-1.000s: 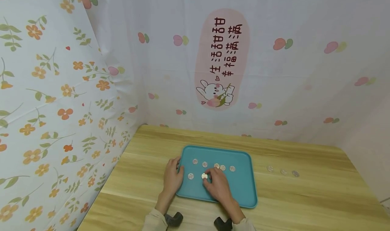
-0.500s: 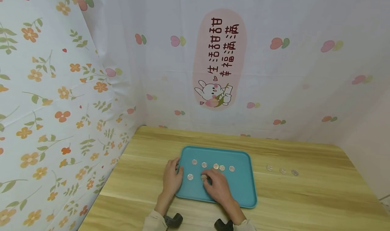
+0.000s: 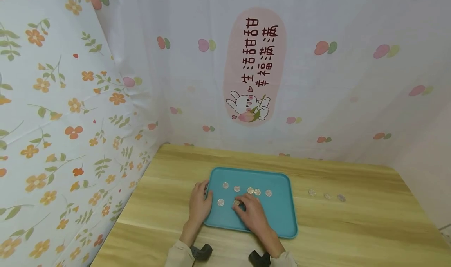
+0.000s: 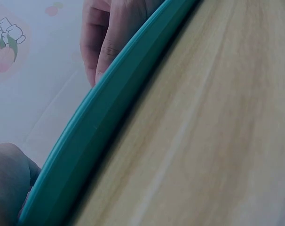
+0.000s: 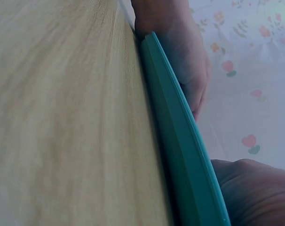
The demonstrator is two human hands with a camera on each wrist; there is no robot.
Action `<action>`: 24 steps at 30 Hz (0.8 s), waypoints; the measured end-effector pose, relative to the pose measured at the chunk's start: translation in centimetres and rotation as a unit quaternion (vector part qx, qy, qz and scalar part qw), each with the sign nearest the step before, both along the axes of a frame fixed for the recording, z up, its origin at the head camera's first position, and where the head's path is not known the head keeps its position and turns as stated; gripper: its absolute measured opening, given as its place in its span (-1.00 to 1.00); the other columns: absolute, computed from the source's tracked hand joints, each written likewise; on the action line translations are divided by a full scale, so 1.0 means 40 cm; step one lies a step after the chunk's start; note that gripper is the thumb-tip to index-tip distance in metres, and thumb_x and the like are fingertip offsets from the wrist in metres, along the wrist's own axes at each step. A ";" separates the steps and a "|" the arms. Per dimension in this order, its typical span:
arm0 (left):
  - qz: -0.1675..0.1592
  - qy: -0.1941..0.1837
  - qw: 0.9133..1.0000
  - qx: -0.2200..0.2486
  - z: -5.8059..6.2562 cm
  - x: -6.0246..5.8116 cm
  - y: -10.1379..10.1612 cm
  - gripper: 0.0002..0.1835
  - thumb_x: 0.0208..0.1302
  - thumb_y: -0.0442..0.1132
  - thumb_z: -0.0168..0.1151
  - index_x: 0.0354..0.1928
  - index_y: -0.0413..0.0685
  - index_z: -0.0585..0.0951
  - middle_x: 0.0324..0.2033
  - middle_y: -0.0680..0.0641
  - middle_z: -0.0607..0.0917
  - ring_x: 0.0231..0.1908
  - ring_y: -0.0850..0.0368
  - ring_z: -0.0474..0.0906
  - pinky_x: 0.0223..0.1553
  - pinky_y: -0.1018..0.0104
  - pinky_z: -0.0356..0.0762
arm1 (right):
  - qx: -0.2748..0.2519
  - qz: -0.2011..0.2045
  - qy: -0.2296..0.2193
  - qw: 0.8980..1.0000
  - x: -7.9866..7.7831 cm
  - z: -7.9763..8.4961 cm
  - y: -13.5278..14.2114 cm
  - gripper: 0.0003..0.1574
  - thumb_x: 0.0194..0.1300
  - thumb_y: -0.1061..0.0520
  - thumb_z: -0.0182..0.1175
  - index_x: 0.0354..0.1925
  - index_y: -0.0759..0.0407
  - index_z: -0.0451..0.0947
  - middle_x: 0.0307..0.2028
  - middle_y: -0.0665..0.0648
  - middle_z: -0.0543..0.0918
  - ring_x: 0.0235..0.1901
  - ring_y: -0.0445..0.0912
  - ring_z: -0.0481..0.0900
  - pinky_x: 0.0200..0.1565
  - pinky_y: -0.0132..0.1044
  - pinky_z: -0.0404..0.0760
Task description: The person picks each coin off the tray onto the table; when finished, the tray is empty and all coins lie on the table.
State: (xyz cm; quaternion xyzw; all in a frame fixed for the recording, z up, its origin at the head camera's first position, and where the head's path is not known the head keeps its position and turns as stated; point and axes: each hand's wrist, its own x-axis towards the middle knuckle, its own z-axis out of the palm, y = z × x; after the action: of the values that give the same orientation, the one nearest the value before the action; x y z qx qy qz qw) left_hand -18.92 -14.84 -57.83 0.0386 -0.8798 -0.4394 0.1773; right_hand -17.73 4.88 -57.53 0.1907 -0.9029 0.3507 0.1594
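A blue-green tray [image 3: 278, 220] lies on the wooden table, with several silvery coins in it. My left hand [image 3: 199, 203] grips the tray's left rim, its thumb lying at the edge. Over the tray, my right hand [image 3: 251, 212] pinches a coin [image 3: 237, 202] between thumb and forefinger; the fingers cover part of it. To its left is another coin [image 3: 220, 202], apart from the fingers. Beyond the hand several more form a loose row, among them a coin [image 3: 269, 193] at the right end. In both wrist views the tray's wall hides the coins.
Three coins [image 3: 327, 196] are spread on the table [image 3: 352, 228] to the right of the tray. A patterned white cloth [image 3: 197, 114] hangs behind the table, and a flowered cloth [image 3: 70, 161] hangs on the left.
The right thumb and forefinger have closed on the coin, which was more fully visible a second ago. My left hand has stayed at the rim. The view shifts slightly.
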 end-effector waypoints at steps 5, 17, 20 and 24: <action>0.000 0.003 1.000 0.004 0.004 -0.005 0.002 -0.56 0.29 -0.34 0.22 0.21 -0.25 0.55 -0.12 -0.16 0.61 -0.14 0.03 0.54 -0.09 0.12 0.52 | -0.001 0.005 -0.003 1.000 -0.003 0.003 0.005 -0.80 0.08 0.08 0.48 -0.29 0.07 0.71 -0.43 -0.10 0.58 -0.40 -0.29 0.44 -0.18 -0.19 0.44; -0.004 -0.001 1.000 0.012 0.000 -0.003 0.013 -0.57 0.30 -0.34 0.22 0.21 -0.24 0.55 -0.10 -0.17 0.62 -0.11 0.00 0.56 -0.04 0.07 0.56 | -0.053 0.014 -0.075 0.996 0.009 0.023 0.045 -0.85 0.13 0.06 0.46 -0.32 -0.04 0.66 -0.45 -0.16 0.52 -0.42 -0.30 0.39 -0.31 -0.38 0.46; -0.004 -0.001 1.000 0.012 0.000 0.000 0.015 -0.57 0.29 -0.35 0.23 0.20 -0.25 0.56 -0.11 -0.18 0.62 -0.13 0.01 0.56 -0.07 0.09 0.55 | -0.066 0.007 -0.068 0.995 0.015 0.037 0.073 -0.83 0.12 0.06 0.47 -0.31 -0.08 0.65 -0.44 -0.18 0.51 -0.41 -0.30 0.40 -0.30 -0.37 0.48; 0.003 0.007 1.000 0.017 0.002 -0.001 0.009 -0.57 0.27 -0.36 0.23 0.19 -0.26 0.56 -0.13 -0.17 0.62 -0.15 0.03 0.54 -0.10 0.12 0.53 | -0.060 0.001 -0.016 0.998 -0.002 0.054 0.112 -0.76 0.07 0.06 0.50 -0.29 -0.05 0.64 -0.41 -0.15 0.52 -0.39 -0.24 0.45 -0.28 -0.34 0.50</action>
State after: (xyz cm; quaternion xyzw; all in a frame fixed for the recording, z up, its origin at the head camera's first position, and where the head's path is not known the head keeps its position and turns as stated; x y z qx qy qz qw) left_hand -18.97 -14.47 -57.76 0.0410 -0.8708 -0.4539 0.1842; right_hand -17.80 9.36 -55.35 0.1760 -0.8825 0.4074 0.1559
